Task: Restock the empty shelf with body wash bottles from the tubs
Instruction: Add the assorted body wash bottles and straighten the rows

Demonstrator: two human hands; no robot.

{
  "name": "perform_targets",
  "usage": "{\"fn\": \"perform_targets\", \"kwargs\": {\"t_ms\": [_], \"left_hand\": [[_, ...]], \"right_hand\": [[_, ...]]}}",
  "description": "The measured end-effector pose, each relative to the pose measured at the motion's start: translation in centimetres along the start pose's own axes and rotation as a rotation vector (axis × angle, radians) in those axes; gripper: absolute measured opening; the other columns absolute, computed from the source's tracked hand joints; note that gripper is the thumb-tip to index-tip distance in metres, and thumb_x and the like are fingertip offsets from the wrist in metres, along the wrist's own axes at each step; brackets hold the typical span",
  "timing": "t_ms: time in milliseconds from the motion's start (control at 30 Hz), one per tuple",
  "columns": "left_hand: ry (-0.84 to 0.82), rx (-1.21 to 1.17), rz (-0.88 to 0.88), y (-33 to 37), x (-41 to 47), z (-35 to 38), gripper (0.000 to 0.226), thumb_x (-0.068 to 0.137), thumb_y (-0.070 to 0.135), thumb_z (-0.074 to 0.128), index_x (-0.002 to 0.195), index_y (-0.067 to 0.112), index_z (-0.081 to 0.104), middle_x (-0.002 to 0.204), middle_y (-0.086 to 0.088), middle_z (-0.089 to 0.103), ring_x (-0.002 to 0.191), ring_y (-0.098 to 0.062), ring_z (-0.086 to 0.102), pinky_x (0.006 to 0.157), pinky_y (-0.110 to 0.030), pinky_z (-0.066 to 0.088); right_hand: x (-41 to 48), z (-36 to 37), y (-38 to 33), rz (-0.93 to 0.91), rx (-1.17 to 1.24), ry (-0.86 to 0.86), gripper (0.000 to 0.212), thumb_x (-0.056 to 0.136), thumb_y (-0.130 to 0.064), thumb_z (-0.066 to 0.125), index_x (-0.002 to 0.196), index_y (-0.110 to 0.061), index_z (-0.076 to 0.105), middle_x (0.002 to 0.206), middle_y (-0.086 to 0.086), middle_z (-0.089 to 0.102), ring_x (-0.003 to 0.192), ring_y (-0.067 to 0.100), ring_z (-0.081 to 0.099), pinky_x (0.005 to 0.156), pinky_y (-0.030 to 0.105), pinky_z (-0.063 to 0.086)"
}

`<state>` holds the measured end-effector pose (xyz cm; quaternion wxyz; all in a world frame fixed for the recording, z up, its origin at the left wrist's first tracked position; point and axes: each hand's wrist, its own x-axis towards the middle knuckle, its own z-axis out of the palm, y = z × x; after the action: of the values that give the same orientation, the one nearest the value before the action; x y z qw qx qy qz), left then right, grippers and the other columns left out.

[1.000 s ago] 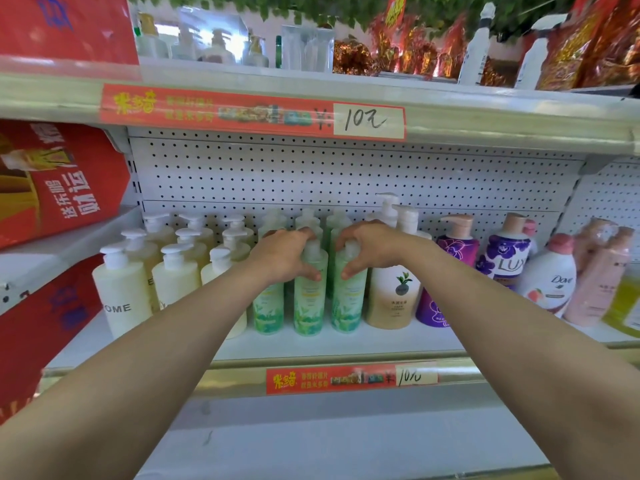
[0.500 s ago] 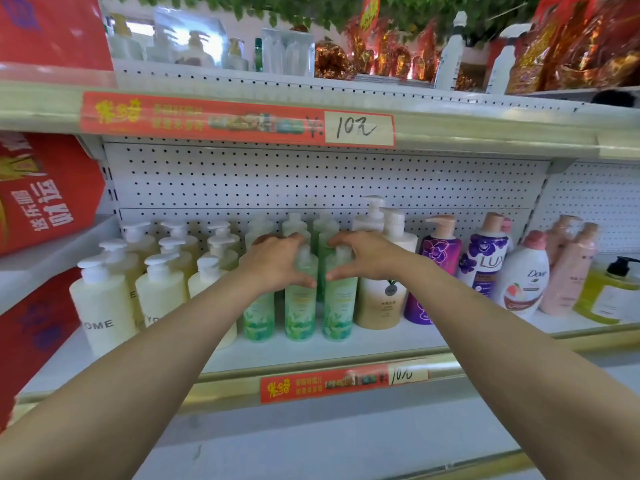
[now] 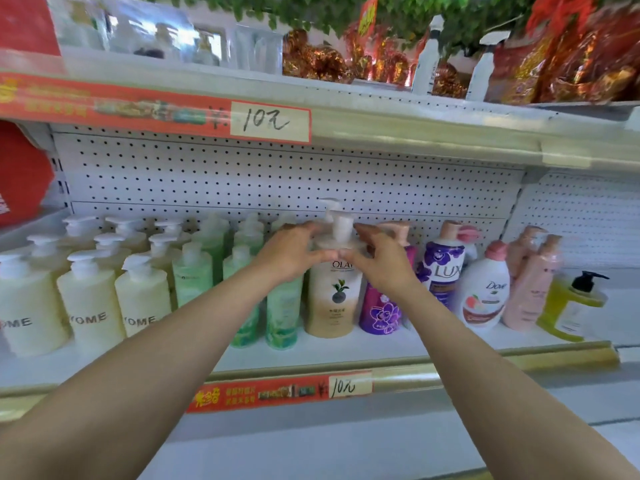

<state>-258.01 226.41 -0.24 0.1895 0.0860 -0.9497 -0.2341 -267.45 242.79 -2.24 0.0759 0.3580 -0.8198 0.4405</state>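
The beige bottle is being gripped by the left hand and right hand, seemingly being straightened on the shelf; an upright release is being called for.

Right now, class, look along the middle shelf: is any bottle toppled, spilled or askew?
Nothing stands out. Every bottle stands upright on the shelf, no spill shows, and the left hand and right hand grip the Olay bottle below its pump.

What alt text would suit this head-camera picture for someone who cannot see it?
A person's left hand and right hand hold the top of a beige Olay pump bottle standing on a white shop shelf, between green pump bottles and a purple flowered bottle.
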Motion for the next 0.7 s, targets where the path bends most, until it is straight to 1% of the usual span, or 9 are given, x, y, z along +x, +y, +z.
{"fn": "perform_targets", "kwargs": {"t_ms": [67, 167, 233, 300, 367, 433, 533, 633, 700], "left_hand": [[-0.027, 0.031, -0.055, 0.2, 0.7, 0.4, 0.068, 0.083, 0.060, 0.063, 0.141, 0.028, 0.048, 0.139, 0.002, 0.056, 0.128, -0.023, 0.050, 0.099, -0.033, 0.042], [-0.024, -0.019, -0.100, 0.6, 0.9, 0.9, 0.070, 0.077, 0.063, 0.068, 0.136, 0.029, 0.054, 0.135, 0.003, 0.060, 0.124, -0.020, 0.054, 0.104, -0.037, 0.043], [0.014, -0.028, -0.124, 0.2, 1.3, 1.2, 0.085, 0.059, 0.080, 0.064, 0.127, 0.029, 0.061, 0.127, 0.002, 0.064, 0.118, -0.021, 0.058, 0.101, -0.041, 0.046], [0.040, -0.053, -0.147, -0.5, 2.0, 1.7, 0.097, 0.044, 0.088, 0.058, 0.118, 0.027, 0.066, 0.116, 0.001, 0.069, 0.111, -0.021, 0.062, 0.098, -0.041, 0.048], [0.045, -0.068, -0.164, -0.3, 2.0, 1.6, 0.093, 0.040, 0.084, 0.060, 0.109, 0.023, 0.069, 0.104, 0.001, 0.072, 0.101, -0.020, 0.065, 0.094, -0.041, 0.050], [0.066, -0.078, -0.172, 0.4, 1.5, 1.2, 0.083, 0.042, 0.077, 0.068, 0.104, 0.022, 0.071, 0.097, 0.001, 0.073, 0.094, -0.018, 0.067, 0.090, -0.041, 0.052], [0.063, -0.102, -0.185, 1.0, 0.7, 1.0, 0.059, 0.059, 0.053, 0.085, 0.106, 0.019, 0.072, 0.095, 0.003, 0.075, 0.093, -0.014, 0.069, 0.091, -0.039, 0.053], [0.067, -0.107, -0.179, 1.1, 0.4, 1.1, 0.049, 0.068, 0.044, 0.085, 0.108, 0.020, 0.072, 0.101, 0.004, 0.075, 0.096, -0.011, 0.068, 0.094, -0.030, 0.051], [0.070, -0.116, -0.170, 1.1, 0.1, 1.2, 0.047, 0.071, 0.041, 0.083, 0.111, 0.020, 0.071, 0.106, 0.004, 0.073, 0.099, -0.009, 0.066, 0.089, -0.023, 0.048]], "right_hand": [[0.9, -0.1, 0.6, -0.046, -0.016, -0.058, 0.066, 0.087, -0.035, 0.075, 0.144, -0.012, 0.050, 0.136, 0.003, 0.060, 0.122, 0.016, 0.057, 0.097, 0.023, 0.045], [1.7, -0.1, 1.4, -0.073, 0.028, -0.091, 0.055, 0.087, -0.029, 0.075, 0.137, -0.013, 0.057, 0.124, 0.001, 0.067, 0.112, 0.016, 0.062, 0.098, 0.032, 0.050], [2.2, -0.1, 1.9, -0.081, 0.045, -0.093, 0.054, 0.085, -0.030, 0.077, 0.134, -0.013, 0.060, 0.120, -0.001, 0.069, 0.109, 0.015, 0.064, 0.097, 0.035, 0.051], [2.4, -0.2, 2.0, -0.091, 0.059, -0.104, 0.053, 0.083, -0.031, 0.078, 0.131, -0.014, 0.063, 0.117, -0.002, 0.070, 0.106, 0.013, 0.064, 0.094, 0.031, 0.052], [2.4, -0.3, 2.1, -0.096, 0.084, -0.105, 0.051, 0.081, -0.031, 0.080, 0.128, -0.016, 0.066, 0.113, -0.002, 0.072, 0.098, 0.009, 0.065, 0.085, 0.020, 0.050], [2.2, -0.6, 2.2, -0.101, 0.099, -0.096, 0.048, 0.080, -0.029, 0.082, 0.124, -0.016, 0.069, 0.105, -0.005, 0.072, 0.084, -0.003, 0.062, 0.071, 0.006, 0.043], [1.7, -1.0, 2.5, -0.092, 0.152, -0.099, 0.051, 0.077, -0.028, 0.085, 0.124, -0.016, 0.069, 0.099, -0.013, 0.068, 0.075, -0.018, 0.057, 0.067, 0.000, 0.041], [1.1, -1.3, 2.4, -0.052, 0.188, -0.106, 0.059, 0.075, -0.034, 0.085, 0.128, -0.016, 0.067, 0.105, -0.014, 0.067, 0.088, -0.008, 0.062, 0.081, 0.007, 0.047], [0.8, -1.0, 2.6, -0.035, 0.194, -0.080, 0.062, 0.073, -0.042, 0.085, 0.128, -0.018, 0.067, 0.113, -0.012, 0.070, 0.102, 0.003, 0.065, 0.094, 0.023, 0.052]]}}
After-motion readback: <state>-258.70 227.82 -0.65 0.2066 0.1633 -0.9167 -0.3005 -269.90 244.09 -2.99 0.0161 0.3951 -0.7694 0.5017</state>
